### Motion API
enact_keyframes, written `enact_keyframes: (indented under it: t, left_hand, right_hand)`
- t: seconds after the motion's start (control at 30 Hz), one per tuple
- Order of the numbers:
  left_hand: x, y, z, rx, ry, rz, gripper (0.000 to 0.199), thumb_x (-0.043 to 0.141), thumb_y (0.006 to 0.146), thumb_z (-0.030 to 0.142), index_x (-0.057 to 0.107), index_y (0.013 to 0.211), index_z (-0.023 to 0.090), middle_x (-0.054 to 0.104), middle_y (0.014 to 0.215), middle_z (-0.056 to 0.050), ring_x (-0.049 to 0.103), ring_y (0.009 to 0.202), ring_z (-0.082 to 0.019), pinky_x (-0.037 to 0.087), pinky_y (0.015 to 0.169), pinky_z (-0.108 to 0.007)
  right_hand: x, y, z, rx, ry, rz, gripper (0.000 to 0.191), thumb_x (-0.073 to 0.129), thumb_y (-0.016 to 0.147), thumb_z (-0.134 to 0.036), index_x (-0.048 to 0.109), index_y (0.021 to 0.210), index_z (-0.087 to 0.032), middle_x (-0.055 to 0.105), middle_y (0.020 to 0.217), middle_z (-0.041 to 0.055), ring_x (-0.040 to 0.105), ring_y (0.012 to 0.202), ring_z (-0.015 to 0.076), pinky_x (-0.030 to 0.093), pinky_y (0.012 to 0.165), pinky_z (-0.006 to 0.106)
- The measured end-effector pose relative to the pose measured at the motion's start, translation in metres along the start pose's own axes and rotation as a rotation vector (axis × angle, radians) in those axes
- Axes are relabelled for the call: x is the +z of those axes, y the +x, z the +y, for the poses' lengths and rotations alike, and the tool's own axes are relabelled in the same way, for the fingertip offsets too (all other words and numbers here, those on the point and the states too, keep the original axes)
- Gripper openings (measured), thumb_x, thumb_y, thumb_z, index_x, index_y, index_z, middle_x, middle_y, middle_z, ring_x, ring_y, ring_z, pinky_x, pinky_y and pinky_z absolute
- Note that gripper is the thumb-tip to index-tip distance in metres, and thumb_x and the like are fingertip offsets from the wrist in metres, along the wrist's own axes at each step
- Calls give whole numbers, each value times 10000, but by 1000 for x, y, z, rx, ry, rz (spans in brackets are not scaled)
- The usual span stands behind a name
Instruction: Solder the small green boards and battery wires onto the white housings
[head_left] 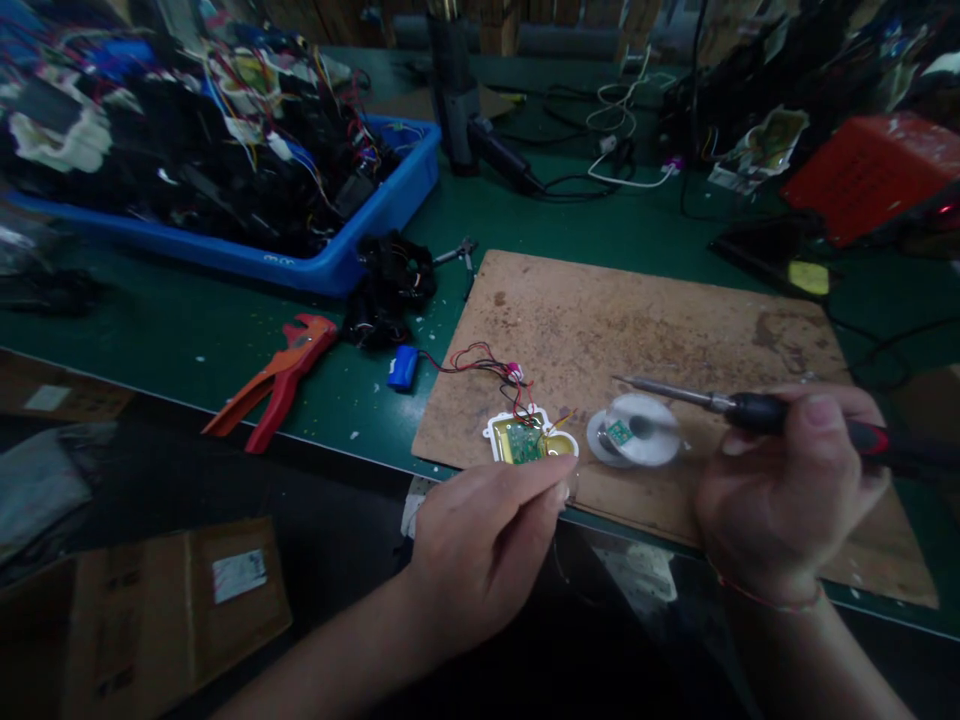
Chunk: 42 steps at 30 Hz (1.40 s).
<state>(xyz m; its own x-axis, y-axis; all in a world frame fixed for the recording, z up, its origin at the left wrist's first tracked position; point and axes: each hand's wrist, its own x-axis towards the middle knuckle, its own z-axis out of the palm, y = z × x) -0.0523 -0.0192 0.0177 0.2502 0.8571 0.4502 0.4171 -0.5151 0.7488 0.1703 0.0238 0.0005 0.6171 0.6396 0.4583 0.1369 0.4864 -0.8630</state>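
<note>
My right hand (795,480) grips a soldering iron (757,412) by its black handle, its tip pointing left above a spool of solder wire (656,430). A small green circuit board (620,433) shows at the spool's face. My left hand (487,540) is closed in a pinch at the mat's front edge, and a thin strand that looks like solder wire (559,562) hangs below its fingertips. Just beyond these fingers lies a white housing with a green circuit board (521,440), partly hidden by the hand. Red and black wires run from it toward a blue battery pack (403,368).
A brown board (570,320) covers part of the green bench. Red-handled cutters (281,380) and black parts (390,285) lie to its left. A blue tray (315,270) full of wired parts stands behind them. At right are a red soldering station (870,175) and a yellow sponge (808,278).
</note>
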Motion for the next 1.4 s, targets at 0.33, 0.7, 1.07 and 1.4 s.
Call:
enact_keyframes:
  t: [0.33, 0.7, 1.07, 1.4]
  left_hand:
    - [12, -13, 1, 480, 251, -305, 371, 665, 997, 513, 682, 1101, 157, 727, 713, 20, 635, 504, -155, 403, 375, -346]
    - [6, -3, 1, 126, -12, -102, 119, 612, 939, 107, 604, 846, 181, 591, 578, 81, 570, 445, -71, 401, 451, -245]
    - [15, 33, 2, -464, -412, 19, 233, 642, 870, 141, 551, 657, 166, 558, 509, 56, 501, 402, -28, 360, 389, -72]
    - [17, 33, 1, -517, -468, -15, 241, 639, 854, 148, 528, 641, 165, 531, 519, 56, 469, 426, -24, 339, 405, -77]
  right_hand:
    - [-2, -3, 4, 20, -35, 59, 126, 641, 808, -288, 654, 742, -182, 571, 635, -29, 445, 439, 95, 301, 369, 235]
    - [1, -7, 0, 62, -70, 10, 128, 634, 799, -302, 654, 751, -185, 602, 645, -20, 470, 440, 101, 336, 380, 254]
    - [3, -10, -6, 146, -78, -67, 125, 684, 803, -304, 655, 759, -191, 615, 691, -21, 503, 512, 105, 381, 484, 255]
    - [2, -12, -7, 155, -75, -106, 110, 674, 811, -302, 663, 763, -203, 612, 706, -11, 472, 509, 111, 339, 475, 269]
